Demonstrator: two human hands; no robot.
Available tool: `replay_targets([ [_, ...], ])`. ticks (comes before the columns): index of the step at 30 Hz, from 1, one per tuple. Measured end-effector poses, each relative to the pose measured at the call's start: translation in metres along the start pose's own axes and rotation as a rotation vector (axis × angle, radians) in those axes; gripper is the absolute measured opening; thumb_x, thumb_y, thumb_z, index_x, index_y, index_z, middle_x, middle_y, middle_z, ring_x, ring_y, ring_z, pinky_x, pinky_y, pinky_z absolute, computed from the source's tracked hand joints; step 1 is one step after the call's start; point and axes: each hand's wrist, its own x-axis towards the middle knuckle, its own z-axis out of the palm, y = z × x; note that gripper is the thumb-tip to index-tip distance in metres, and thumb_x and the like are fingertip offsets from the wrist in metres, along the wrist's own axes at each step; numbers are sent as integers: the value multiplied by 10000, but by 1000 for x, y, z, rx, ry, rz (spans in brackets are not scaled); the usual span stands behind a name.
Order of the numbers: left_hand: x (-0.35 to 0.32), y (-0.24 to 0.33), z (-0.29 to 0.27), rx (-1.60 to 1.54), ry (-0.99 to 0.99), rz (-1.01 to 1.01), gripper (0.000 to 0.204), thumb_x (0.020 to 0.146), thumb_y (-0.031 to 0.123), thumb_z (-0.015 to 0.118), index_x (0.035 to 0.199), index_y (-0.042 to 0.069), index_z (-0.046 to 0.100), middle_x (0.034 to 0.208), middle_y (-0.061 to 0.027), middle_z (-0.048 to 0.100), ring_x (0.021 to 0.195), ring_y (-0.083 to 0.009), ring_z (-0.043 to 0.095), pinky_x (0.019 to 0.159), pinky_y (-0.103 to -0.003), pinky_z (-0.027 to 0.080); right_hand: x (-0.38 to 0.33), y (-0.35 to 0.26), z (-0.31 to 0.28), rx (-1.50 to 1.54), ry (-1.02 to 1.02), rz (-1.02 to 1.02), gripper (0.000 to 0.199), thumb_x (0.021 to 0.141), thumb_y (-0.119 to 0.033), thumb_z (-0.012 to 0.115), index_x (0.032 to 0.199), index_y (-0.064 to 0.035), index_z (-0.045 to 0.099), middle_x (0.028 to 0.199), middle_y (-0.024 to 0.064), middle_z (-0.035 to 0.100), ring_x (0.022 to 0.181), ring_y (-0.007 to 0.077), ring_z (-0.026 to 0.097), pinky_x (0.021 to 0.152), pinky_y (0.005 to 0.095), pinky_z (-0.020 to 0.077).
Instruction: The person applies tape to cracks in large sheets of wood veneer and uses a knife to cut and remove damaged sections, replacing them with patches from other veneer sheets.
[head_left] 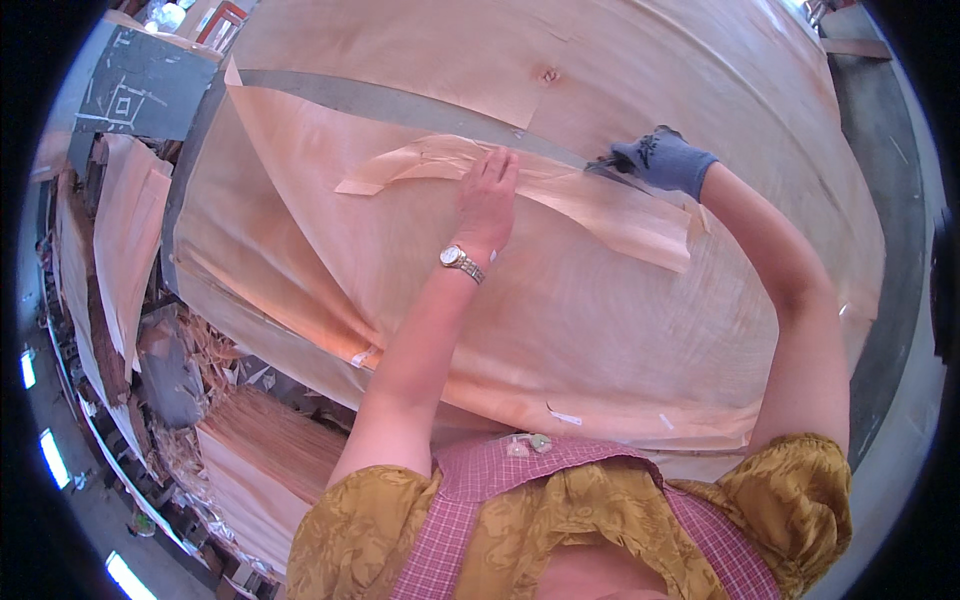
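L hand (486,207) flat, empty, on veneer strip (565,187) away frm near tabletop (400,98) edge; R hand (668,162) clenched rnd dk tool (603,164).

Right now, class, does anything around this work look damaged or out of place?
Yes: ragged scraps lie jumbled left of the broad sheet, unlike the flatter stack near them. The sheet also looks creased toward its left side, not smooth.

Probably windows (54,459), bright white, grey floor (92,512)
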Motion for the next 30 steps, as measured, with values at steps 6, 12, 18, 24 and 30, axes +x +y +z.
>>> replay_targets([
  [6, 0, 0, -4, 34, 13, 11, 381, 855, 47, 515, 1222, 65, 619, 1271, -83, 597, 1135, -274, 566, 955, -408, 456, -44, -73, 2, 383, 474, -119, 141, 901, -202, 564, 1022, -132, 582, 918, 99, 639, 875, 292, 641, 743, 428, 475],
  [12, 23, 2, -19, 67, -293, -4, 300, 863, 100, 530, 1127, 90, 671, 1183, -103, 627, 1096, -277, 586, 942, -451, 425, -79, -153, 38, 152, 389, -57, 175, 869, -259, 586, 997, -139, 582, 858, 80, 596, 804, 268, 634, 680, 424, 479],
  [18, 50, 24, -47, 163, -547, -103, 356, 886, 290, 463, 1016, 90, 728, 1123, -131, 636, 1071, -311, 603, 914, -488, 432, -104, -191, 17, 995, 229, 45, 283, 870, -326, 695, 1030, -104, 623, 877, 144, 679, 836, 337, 678, 676, 390, 515],
  [24, 55, 27, -40, 226, -575, -84, 364, 913, 317, 447, 1067, 123, 713, 1159, -112, 615, 1083, -295, 599, 907, -511, 430, -8, -179, 56, 1361, 1024, 308, 272, 861, -123, 677, 1117, -35, 646, 994, 172, 660, 847, 315, 657, 734, 381, 513],
  [30, 41, 1, -32, 24, -503, -84, 213, 925, 241, 507, 1028, 198, 689, 1140, -46, 600, 1132, -245, 562, 919, -490, 390, 11, -163, 58, 1041, 897, 442, 333, 806, -188, 747, 1084, -63, 612, 1023, 178, 629, 943, 366, 624, 789, 440, 513],
])
